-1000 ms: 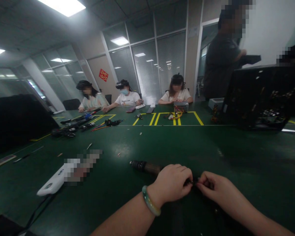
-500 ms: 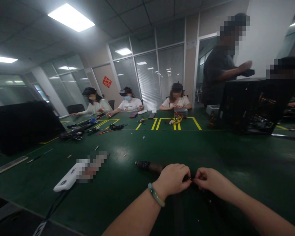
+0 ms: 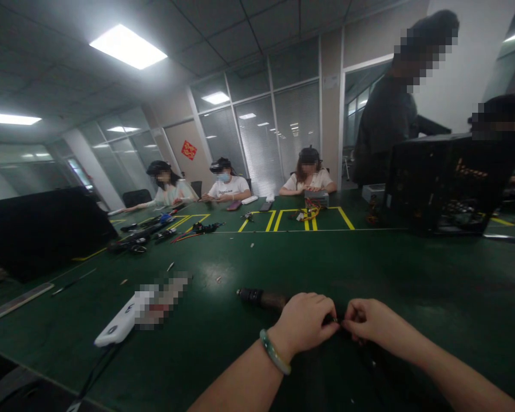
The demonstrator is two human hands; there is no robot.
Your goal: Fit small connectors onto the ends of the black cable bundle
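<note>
My left hand [image 3: 305, 321], a green bangle [image 3: 274, 351] on its wrist, is closed in a pinch. Facing it closely, my right hand [image 3: 372, 321] pinches too, fingertips almost meeting those of the left. Between them is something small and dark with a tiny bright spot, too small and dim to name. Just behind the left hand a dark, drill-like power tool [image 3: 257, 297] lies on the green table [image 3: 223, 360], its chuck pointing left; the hand hides its other end.
To the left lies a white device [image 3: 119, 321] with a black strap. Farther back are bundled cables [image 3: 150, 232], a grey metal box [image 3: 316, 198] with coloured wires and a black computer case [image 3: 438, 189]. Several people sit across the table; one person [image 3: 386, 126] stands at right.
Both my hands stay pinched together, with only small finger shifts. The view has tilted slightly. The standing person has turned and moved a little right; a seated person across has drawn their hands in.
</note>
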